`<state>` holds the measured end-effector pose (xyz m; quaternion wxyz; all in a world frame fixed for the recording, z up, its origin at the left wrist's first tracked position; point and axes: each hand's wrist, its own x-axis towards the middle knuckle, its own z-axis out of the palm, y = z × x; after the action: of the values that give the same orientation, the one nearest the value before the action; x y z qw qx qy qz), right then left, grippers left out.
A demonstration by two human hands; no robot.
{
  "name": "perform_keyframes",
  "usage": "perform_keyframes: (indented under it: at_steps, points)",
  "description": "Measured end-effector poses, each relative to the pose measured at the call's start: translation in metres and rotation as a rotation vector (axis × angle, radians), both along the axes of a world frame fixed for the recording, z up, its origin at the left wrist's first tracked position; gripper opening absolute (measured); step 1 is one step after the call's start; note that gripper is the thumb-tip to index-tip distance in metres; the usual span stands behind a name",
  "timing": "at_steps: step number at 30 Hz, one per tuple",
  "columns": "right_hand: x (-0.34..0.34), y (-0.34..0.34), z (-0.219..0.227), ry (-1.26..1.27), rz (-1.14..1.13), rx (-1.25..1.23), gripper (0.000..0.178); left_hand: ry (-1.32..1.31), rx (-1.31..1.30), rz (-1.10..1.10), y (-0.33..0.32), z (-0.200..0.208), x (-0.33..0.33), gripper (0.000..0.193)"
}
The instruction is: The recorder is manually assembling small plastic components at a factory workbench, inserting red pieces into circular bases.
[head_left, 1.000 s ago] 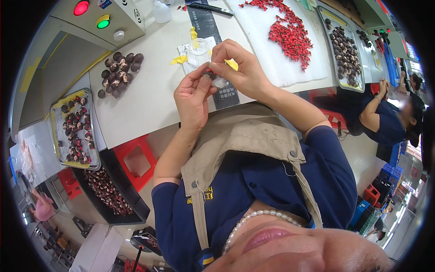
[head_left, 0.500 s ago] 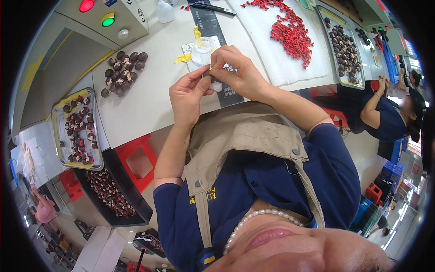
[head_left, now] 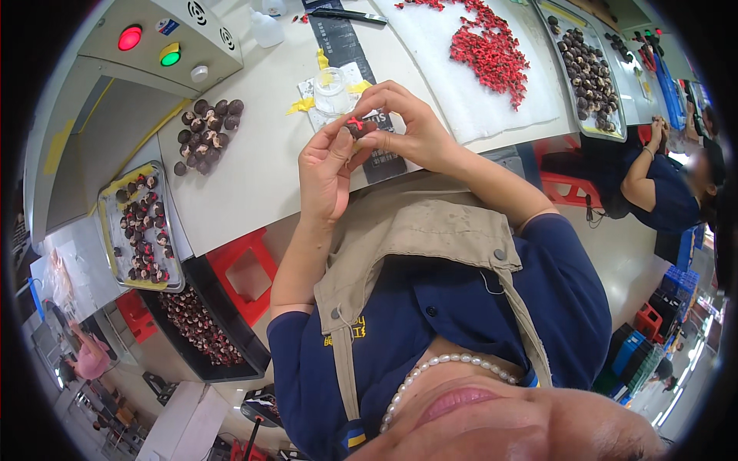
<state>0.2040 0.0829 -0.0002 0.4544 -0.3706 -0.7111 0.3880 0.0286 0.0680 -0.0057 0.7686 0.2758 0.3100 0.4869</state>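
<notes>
Between the fingers of both hands, above the near edge of the table, is a small doll head [head_left: 357, 131] with dark hair and a red bow-like piece on it. My left hand [head_left: 326, 169] pinches it from the left. From the right, my right hand [head_left: 411, 127] closes its fingertips and thumb on the same head. Just beyond the hands stands a clear round cup [head_left: 330, 84] on a white pad fixed with yellow tape. Red bow-like pieces [head_left: 492, 69] lie heaped on a white sheet [head_left: 530, 119] at the far right.
Left of my hands sits a cluster of dark doll heads [head_left: 206, 137], beside a grey machine box [head_left: 165, 58] with lit buttons. A metal tray [head_left: 177, 273] of red-decorated heads and a black crate [head_left: 250, 365] are farther left. Another tray [head_left: 605, 137] of heads stands right. A co-worker [head_left: 661, 184] sits beyond.
The doll head, mostly hidden by my fingers before, now shows with the red piece on it. My hands have turned slightly around it. The whole view has shifted a little.
</notes>
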Motion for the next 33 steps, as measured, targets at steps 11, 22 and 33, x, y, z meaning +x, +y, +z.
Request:
perform_keyframes:
  at_steps: [11, 22, 33]
  points:
    - [0.024, 0.003, 0.011, 0.383, 0.136, -0.614, 0.017, 0.207, 0.109, 0.006, -0.001, 0.001, 0.009, 0.027]
    - [0.027, 0.012, 0.018, 0.298, 0.213, -0.509, 0.015, 0.233, 0.159, 0.010, 0.000, -0.001, 0.008, 0.026]
    - [0.048, 0.234, -0.020, -0.517, -0.588, 0.276, 0.023, -0.051, -0.038, 0.023, -0.007, 0.009, 0.011, 0.032]
